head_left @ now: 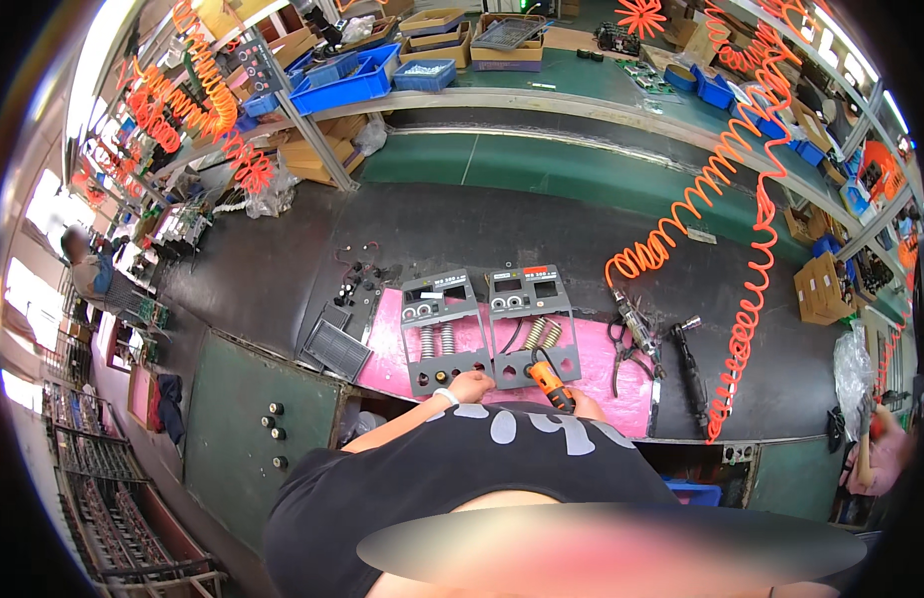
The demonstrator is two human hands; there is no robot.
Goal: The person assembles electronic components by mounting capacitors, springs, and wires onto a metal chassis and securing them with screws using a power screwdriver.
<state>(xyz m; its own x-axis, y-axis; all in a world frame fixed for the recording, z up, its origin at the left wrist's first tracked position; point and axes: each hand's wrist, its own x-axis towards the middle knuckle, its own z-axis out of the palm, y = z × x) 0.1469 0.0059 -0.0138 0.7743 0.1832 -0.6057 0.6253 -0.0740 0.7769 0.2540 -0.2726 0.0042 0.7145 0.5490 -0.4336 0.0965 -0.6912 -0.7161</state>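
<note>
Two grey equipment front panels [447, 375] lie side by side on a pink mat [387, 334], with window cutouts at their far ends and round holes along the near edges. Coiled springs lie in the middle of each. My left hand [472, 386] rests at the near right corner of the left panel, fingers bunched together; what they pinch is too small to tell. My right hand [587, 406] is closed around an orange-and-black handheld power tool [550, 381], whose front end points at the near edge of the right panel [530, 299].
Pliers [626, 357], an air screwdriver [636, 327] on an orange coiled hose [671, 224] and a black tool [691, 374] lie at the right. Left are a black tray [335, 349] and loose small black parts [352, 289]. A shelf with blue bins [367, 85] spans the back.
</note>
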